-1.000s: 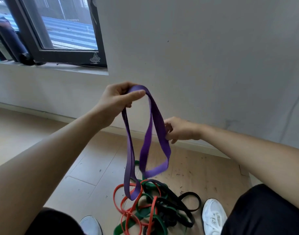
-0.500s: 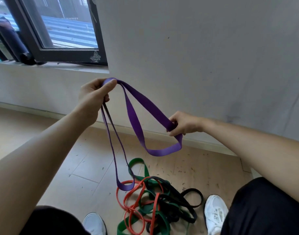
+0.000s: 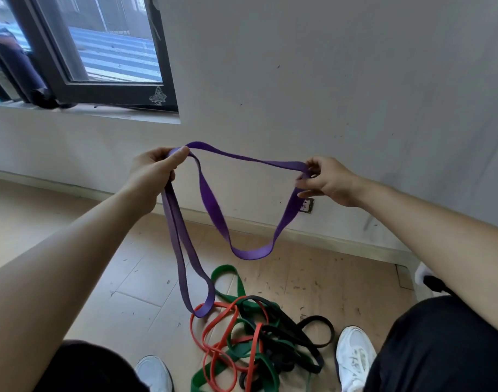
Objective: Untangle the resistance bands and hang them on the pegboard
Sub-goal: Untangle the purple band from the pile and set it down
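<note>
Purple band (image 3: 214, 213) held up between your two hands, in front of the far wall (image 3: 355, 80). Your left hand (image 3: 150, 176) grips one fold of it, fingers curled round and thumb laid along the top. Your right hand (image 3: 328, 181) pinches another part between thumb and fingertips. Between the hands one strand runs nearly level and a second sags in a wide loop. From the left hand a long narrow loop hangs down, its lowest end at the left edge of the heap below. Whether that end passes through the red band (image 3: 211, 329) or only hangs in front of it cannot be told. Red band, green band (image 3: 228, 275) and black band (image 3: 318, 332) lie knotted together on the near floor (image 3: 123, 278), between your shoes (image 3: 355, 357).

Progress, as a judgement: early. You have one band almost free, three are tangled, none is hung, and no pegboard is in view.
</note>
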